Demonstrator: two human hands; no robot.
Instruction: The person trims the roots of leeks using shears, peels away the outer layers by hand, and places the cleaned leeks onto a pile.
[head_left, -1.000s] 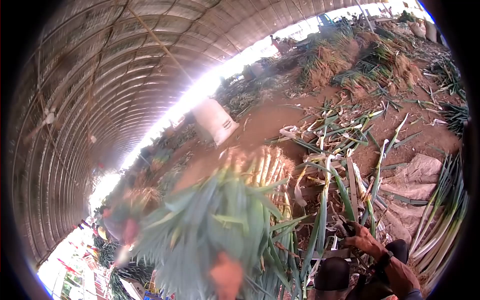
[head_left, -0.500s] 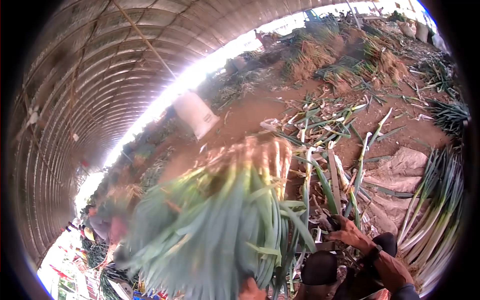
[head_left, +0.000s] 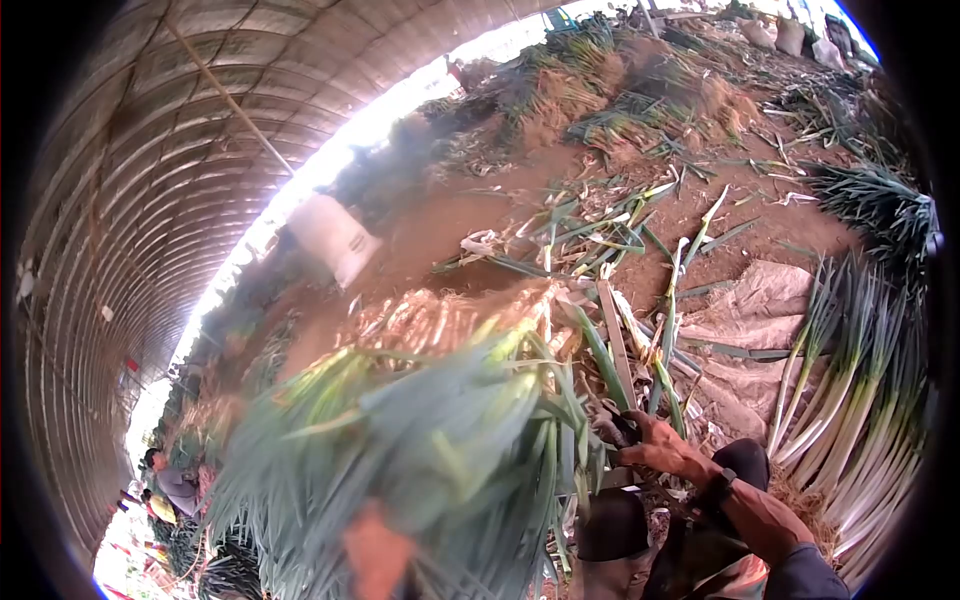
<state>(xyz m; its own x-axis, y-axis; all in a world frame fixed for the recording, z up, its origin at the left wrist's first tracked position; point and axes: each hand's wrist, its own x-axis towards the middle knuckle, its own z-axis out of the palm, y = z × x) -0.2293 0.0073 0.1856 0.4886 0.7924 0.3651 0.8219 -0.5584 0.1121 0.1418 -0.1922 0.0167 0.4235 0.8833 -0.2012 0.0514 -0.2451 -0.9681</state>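
A large heap of green onions lies in front of me, with its pale roots pointing away and its long leaves toward me. My left hand is among the leaves at the bottom, smeared by motion, so its fingers do not show. Right of the heap, my right hand is above my knees with curled fingers. It grips something small and dark that I cannot make out. Farther right, a bundle of cleaned green onions with white stalks lies beside a crumpled tan sack.
Loose leaves and trimmings litter the brown soil ahead. A filled white sack stands beyond the heap. More piles of onions lie at the back. A person is at the far left, under the arched roof.
My left hand has moved left and up over the leaves, which are blurred. The right hand keeps its grip near my knees. The whole view has shifted, with the scene sliding left.
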